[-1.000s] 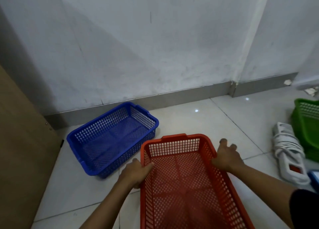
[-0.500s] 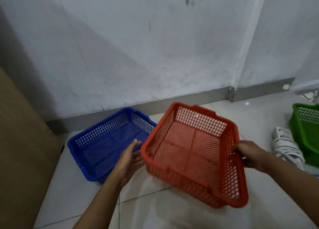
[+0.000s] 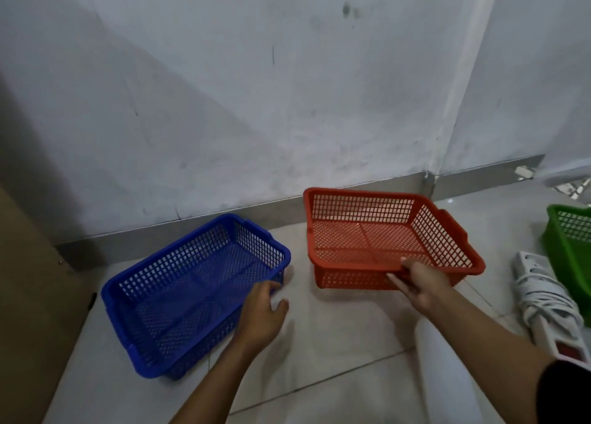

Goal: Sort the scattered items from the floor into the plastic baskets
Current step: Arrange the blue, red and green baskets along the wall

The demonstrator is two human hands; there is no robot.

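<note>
Pinching the near rim, the right hand (image 3: 419, 284) holds the red basket (image 3: 377, 241); it looks light and stiff. The left hand (image 3: 262, 315) is spread, empty.

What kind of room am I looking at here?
Likely a bare indoor room corner: pale tiled floor, scuffed white wall with grey skirting, plus a power strip lying loose.

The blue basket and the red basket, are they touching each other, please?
Apart. The head view shows a strip of bare floor tile between the blue basket and the red basket.
</note>
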